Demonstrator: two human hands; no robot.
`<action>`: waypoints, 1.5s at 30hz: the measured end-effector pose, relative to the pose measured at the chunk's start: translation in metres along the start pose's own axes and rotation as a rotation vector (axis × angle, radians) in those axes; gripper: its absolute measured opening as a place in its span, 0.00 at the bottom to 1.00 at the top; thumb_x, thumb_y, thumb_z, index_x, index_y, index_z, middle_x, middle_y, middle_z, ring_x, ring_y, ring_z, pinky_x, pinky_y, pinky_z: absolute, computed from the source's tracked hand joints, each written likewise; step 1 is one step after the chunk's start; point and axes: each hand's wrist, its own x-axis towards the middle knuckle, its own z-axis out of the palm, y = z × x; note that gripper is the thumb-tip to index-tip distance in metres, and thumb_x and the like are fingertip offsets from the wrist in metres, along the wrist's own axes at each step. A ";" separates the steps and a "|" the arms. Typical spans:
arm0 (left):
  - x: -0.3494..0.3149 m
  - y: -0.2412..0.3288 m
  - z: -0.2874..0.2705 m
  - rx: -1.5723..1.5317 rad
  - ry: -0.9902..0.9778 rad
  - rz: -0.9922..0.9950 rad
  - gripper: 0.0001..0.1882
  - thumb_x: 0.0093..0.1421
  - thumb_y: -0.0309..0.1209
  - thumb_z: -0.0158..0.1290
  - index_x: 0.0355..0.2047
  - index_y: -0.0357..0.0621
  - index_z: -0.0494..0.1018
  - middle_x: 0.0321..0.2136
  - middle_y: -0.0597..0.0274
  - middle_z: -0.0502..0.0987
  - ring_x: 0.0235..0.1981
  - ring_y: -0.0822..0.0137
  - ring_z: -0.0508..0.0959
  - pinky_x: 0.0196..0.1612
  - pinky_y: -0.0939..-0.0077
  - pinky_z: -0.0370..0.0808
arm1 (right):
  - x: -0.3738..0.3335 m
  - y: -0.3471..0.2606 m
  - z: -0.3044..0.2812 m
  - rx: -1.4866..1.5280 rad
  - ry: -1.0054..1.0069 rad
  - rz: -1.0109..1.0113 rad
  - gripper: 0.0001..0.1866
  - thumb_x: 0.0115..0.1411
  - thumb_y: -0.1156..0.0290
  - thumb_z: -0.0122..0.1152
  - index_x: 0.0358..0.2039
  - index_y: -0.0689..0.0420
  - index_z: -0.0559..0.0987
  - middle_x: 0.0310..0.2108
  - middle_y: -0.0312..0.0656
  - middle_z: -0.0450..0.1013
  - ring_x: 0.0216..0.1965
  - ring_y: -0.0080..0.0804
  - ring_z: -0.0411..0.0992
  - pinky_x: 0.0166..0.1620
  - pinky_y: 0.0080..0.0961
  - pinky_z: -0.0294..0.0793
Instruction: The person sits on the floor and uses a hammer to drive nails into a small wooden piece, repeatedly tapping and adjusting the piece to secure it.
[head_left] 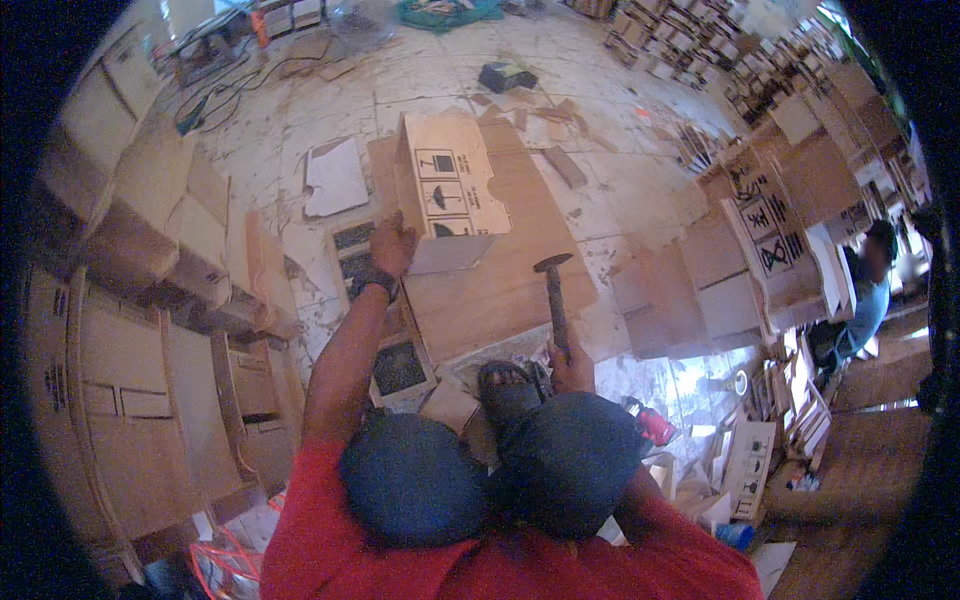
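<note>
The cardboard box (pixel 468 190) is light brown with black printed symbols; the board (pixel 535 235) under it is plain brown. The hammer (pixel 558 305) seems dark grey in this dimness. The floor (pixel 425 75) is pale, lined in squares; the wearer's shirt (pixel 340 530) is red.

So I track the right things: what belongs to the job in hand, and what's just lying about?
Seemingly in use:
hammer, in the right hand
printed carton, at the left hand
brown board under the carton

Apparently lying about:
pale sheet
dark box
brown scrap
</note>
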 end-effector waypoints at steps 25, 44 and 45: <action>-0.223 -0.057 -0.016 0.475 -0.587 0.054 0.09 0.52 0.33 0.51 0.27 0.41 0.79 0.23 0.50 0.78 0.26 0.50 0.80 0.28 0.55 0.77 | 0.034 -0.106 -0.005 -0.130 -0.355 -0.310 0.31 0.61 0.73 0.52 0.65 0.56 0.56 0.49 0.64 0.69 0.52 0.58 0.69 0.51 0.39 0.69; -0.226 -0.029 -0.057 0.068 -0.349 -0.082 0.14 0.56 0.40 0.53 0.25 0.42 0.78 0.24 0.46 0.78 0.27 0.45 0.78 0.34 0.53 0.75 | 0.037 -0.113 -0.008 -0.099 -0.366 -0.381 0.30 0.61 0.72 0.54 0.64 0.57 0.58 0.49 0.61 0.70 0.51 0.55 0.70 0.51 0.36 0.70; -0.226 -0.030 -0.057 0.064 -0.374 -0.100 0.14 0.56 0.40 0.53 0.25 0.41 0.78 0.24 0.45 0.77 0.27 0.45 0.78 0.34 0.53 0.75 | 0.038 -0.112 -0.007 -0.094 -0.370 -0.378 0.30 0.61 0.72 0.54 0.64 0.57 0.58 0.50 0.61 0.69 0.52 0.55 0.69 0.51 0.37 0.70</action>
